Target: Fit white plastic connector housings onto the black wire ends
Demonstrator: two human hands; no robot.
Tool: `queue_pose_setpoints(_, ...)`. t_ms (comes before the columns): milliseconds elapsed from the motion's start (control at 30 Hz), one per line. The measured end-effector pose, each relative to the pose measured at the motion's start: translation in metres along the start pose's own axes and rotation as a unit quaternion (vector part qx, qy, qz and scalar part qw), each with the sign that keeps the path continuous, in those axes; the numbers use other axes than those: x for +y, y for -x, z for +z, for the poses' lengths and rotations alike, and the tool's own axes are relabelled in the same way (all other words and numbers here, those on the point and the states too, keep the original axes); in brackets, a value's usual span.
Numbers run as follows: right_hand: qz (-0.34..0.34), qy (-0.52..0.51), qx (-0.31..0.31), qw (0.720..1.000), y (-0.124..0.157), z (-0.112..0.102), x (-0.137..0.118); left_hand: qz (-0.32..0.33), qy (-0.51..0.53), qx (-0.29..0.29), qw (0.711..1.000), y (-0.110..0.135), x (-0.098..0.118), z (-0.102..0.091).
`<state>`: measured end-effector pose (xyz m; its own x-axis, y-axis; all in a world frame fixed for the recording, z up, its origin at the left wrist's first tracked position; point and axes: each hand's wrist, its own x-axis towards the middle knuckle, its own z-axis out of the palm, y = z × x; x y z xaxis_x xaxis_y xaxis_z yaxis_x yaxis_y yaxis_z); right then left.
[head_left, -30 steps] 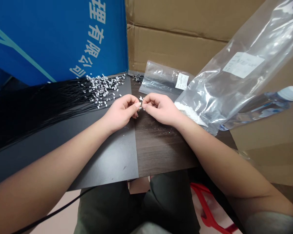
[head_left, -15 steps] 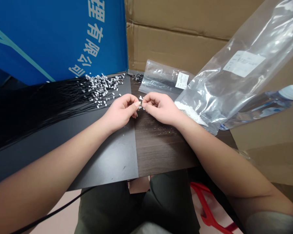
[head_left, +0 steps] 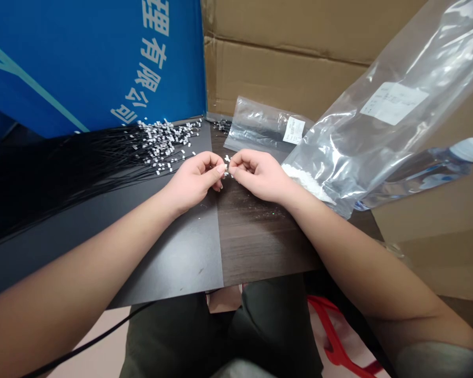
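Left hand [head_left: 223,169], right hand [head_left: 230,170] pinched narrow by white bits [head_left: 227,158]!
Dark desk [head_left: 260,236], cardboard [head_left: 287,73] behind, two labelled bags [head_left: 252,126] [head_left: 350,152], one bottle [head_left: 429,170]; holding what? Can't tell.

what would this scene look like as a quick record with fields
left hand: pinched; anything held is too small to tell
right hand: likewise pinched, close to the left hand
near fingertips: small white pieces
left side: black wires with white ends
right side: large clear bag, white contents at bottom; bottle
behind: blue panel, cardboard
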<state>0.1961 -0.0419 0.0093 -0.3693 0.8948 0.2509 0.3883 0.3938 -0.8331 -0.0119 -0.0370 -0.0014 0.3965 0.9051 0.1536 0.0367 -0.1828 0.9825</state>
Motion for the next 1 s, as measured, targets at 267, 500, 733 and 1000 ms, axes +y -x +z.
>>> queue_pose_setpoints(267, -0.013, 0.013, 0.005, 1.000, 0.0015, 0.0000, -0.0001, -0.006, -0.002, 0.006, 1.000, 0.0007, 0.0007, 0.0010)
queue_pose_setpoints(500, -0.003, 0.033, 0.003, 0.999, 0.0025, -0.0015, -0.0045, -0.007, -0.032, 0.015, 0.999, 0.0021, 0.0054, 0.0016)
queue_pose_setpoints(733, -0.002, 0.034, 0.001, 0.999, 0.0030, -0.0011, -0.0064, -0.004, -0.053, 0.018, 0.998, 0.0025, 0.0059, 0.0026)
queue_pose_setpoints(1000, 0.001, 0.036, 0.005, 0.999, 0.0028, 0.0003, -0.0056, 0.003, -0.069, 0.022, 0.997, 0.0020, 0.0046, 0.0028)
